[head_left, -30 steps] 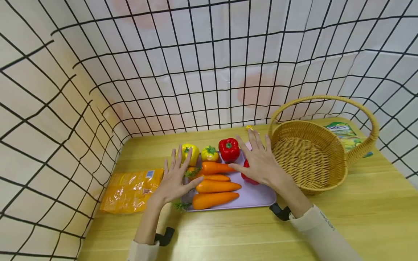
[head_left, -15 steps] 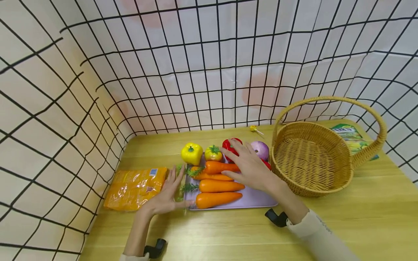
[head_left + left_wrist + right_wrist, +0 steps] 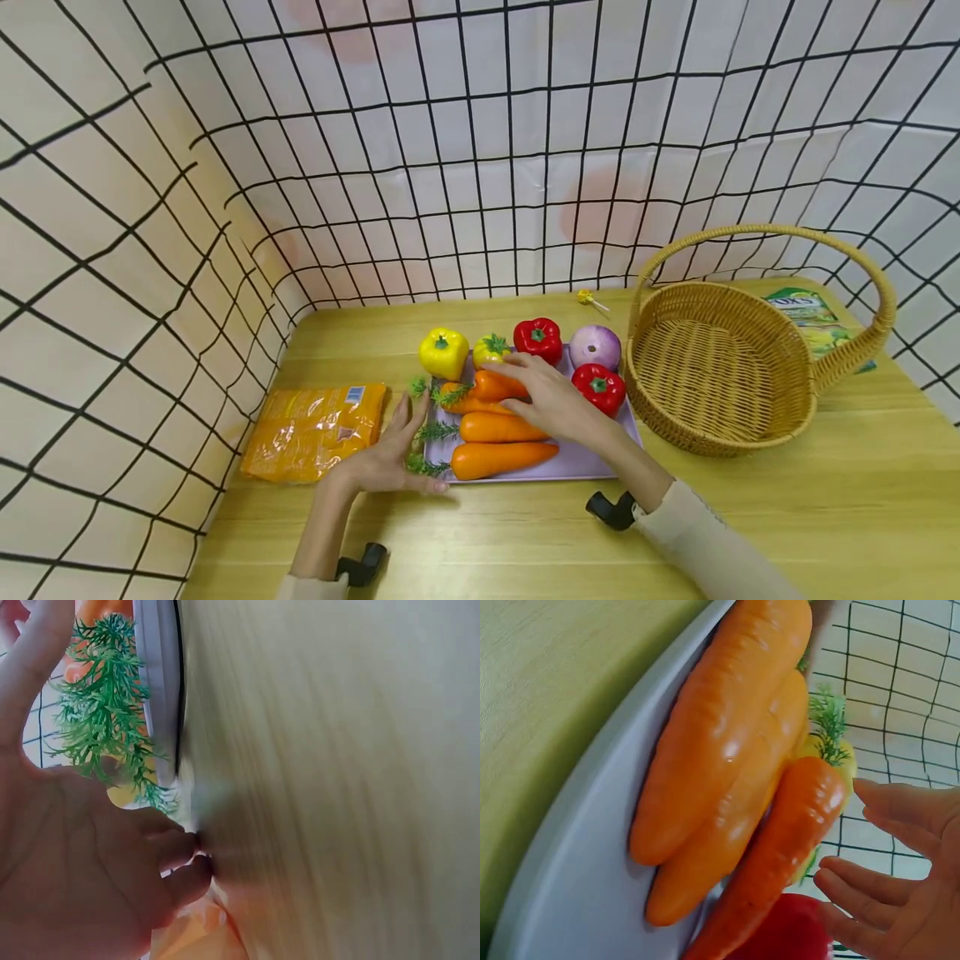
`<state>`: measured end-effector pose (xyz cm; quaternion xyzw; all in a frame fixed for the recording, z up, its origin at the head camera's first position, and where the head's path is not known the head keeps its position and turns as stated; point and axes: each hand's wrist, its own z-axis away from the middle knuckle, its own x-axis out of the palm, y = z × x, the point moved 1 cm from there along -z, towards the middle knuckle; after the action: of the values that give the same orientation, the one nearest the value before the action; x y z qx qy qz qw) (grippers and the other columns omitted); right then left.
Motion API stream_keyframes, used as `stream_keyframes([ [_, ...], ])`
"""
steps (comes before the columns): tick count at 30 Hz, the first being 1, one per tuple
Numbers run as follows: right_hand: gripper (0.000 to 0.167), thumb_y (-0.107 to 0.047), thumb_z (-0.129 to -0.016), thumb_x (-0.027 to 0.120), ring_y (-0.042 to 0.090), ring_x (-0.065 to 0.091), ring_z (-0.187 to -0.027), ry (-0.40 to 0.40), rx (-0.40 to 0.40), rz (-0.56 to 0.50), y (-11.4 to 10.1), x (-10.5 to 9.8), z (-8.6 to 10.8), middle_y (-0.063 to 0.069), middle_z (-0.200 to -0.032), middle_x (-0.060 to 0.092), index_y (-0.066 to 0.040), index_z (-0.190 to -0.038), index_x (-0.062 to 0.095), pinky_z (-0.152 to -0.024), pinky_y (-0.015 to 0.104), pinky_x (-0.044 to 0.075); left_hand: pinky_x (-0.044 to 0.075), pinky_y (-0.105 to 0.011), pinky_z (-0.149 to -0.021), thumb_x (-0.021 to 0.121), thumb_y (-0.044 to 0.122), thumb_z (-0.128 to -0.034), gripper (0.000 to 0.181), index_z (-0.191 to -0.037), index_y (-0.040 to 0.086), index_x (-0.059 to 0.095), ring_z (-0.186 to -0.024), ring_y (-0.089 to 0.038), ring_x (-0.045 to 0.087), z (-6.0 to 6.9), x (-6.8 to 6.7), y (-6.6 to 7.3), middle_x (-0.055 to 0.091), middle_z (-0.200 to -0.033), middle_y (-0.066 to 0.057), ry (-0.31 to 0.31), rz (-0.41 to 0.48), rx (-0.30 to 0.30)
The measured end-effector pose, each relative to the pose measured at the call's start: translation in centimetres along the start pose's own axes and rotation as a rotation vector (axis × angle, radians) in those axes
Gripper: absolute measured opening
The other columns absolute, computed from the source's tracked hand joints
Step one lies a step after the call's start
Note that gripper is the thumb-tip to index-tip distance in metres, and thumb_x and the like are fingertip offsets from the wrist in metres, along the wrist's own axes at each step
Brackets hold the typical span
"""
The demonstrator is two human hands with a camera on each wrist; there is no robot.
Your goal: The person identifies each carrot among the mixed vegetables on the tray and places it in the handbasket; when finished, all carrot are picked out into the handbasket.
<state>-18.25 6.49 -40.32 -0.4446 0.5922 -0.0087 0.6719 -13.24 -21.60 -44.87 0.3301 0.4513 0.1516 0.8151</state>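
Note:
Several orange carrots [image 3: 504, 459] with feathery green tops [image 3: 109, 697] lie on a lavender tray [image 3: 588, 463]. At the tray's left edge is my left hand [image 3: 384, 462], fingers spread beside the green tops; its wrist view shows the palm facing them and no grip. My right hand [image 3: 558, 404] hovers over the upper carrot [image 3: 787, 832], fingers extended and apart from it in the right wrist view. Along the tray's back sit a yellow bell pepper [image 3: 442, 354], a yellow leafy-topped tomato-like vegetable [image 3: 489, 349], a red bell pepper [image 3: 537, 340] and a purple onion [image 3: 595, 347].
A second red bell pepper [image 3: 598, 389] lies on the tray's right side, close to a handled wicker basket [image 3: 660, 421]. An orange plastic packet [image 3: 315, 433] is at left, a green packet [image 3: 806, 308] behind the basket. A lollipop [image 3: 586, 297] lies near the grid wall.
My left hand has moved left and down, off the carrots to the tray's edge. My right hand has moved left and down, from near the red peppers to over the carrots, uncovering the onion.

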Motion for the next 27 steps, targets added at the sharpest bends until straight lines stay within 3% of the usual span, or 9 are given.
stream_keyframes([
  [6,0.053,-0.009,-0.099,0.067,0.044,0.042,-0.147,-0.006,0.043,-0.042,0.7,0.6,-0.5,0.019,-0.156,0.051,-0.016,-0.150,0.056,-0.117,0.066,0.039,0.005,-0.075,-0.123,0.087,0.053,-0.0779,0.136,-0.166,0.020,-0.011,-0.157,-0.045,-0.020,0.2,0.0,0.2,-0.028,-0.167,-0.023,-0.003,-0.058,-0.018],
  [12,0.048,-0.005,-0.099,0.066,0.044,0.041,-0.148,-0.001,0.074,-0.052,1.2,1.1,-0.7,0.019,-0.156,0.052,-0.017,-0.145,0.061,-0.118,0.066,0.037,0.005,-0.073,-0.124,0.085,0.053,-0.0807,0.132,-0.166,0.016,-0.009,-0.158,-0.046,-0.018,0.2,0.2,0.4,-0.026,-0.168,-0.024,0.002,-0.105,-0.024],
  [18,0.050,-0.004,-0.098,0.068,0.039,0.054,-0.133,0.010,0.095,-0.020,1.4,1.2,-0.8,0.019,-0.148,0.056,-0.018,-0.146,0.061,-0.112,0.061,0.046,0.004,-0.071,-0.125,0.082,0.048,-0.0857,0.123,-0.166,0.017,-0.006,-0.158,-0.043,-0.019,0.3,0.4,0.6,-0.027,-0.168,-0.021,0.008,-0.105,-0.021],
  [23,0.053,-0.003,-0.096,0.070,0.037,0.058,-0.127,0.027,0.094,0.010,1.4,1.4,-1.1,0.017,-0.142,0.061,-0.018,-0.145,0.062,-0.110,0.058,0.047,0.002,-0.072,-0.124,0.079,0.054,-0.0859,0.121,-0.167,0.018,-0.003,-0.158,-0.044,-0.017,0.2,0.5,0.2,-0.025,-0.169,-0.021,0.023,-0.086,0.003],
  [27,0.053,-0.001,-0.093,0.073,0.029,0.059,-0.107,0.056,0.097,0.018,1.4,1.7,-1.2,0.013,-0.126,0.068,-0.018,-0.143,0.064,-0.093,0.047,0.051,0.000,-0.071,-0.124,0.075,0.066,-0.0821,0.125,-0.166,0.023,-0.007,-0.158,-0.043,-0.020,-0.3,0.8,-0.9,-0.027,-0.169,-0.020,0.029,-0.101,0.022],
])
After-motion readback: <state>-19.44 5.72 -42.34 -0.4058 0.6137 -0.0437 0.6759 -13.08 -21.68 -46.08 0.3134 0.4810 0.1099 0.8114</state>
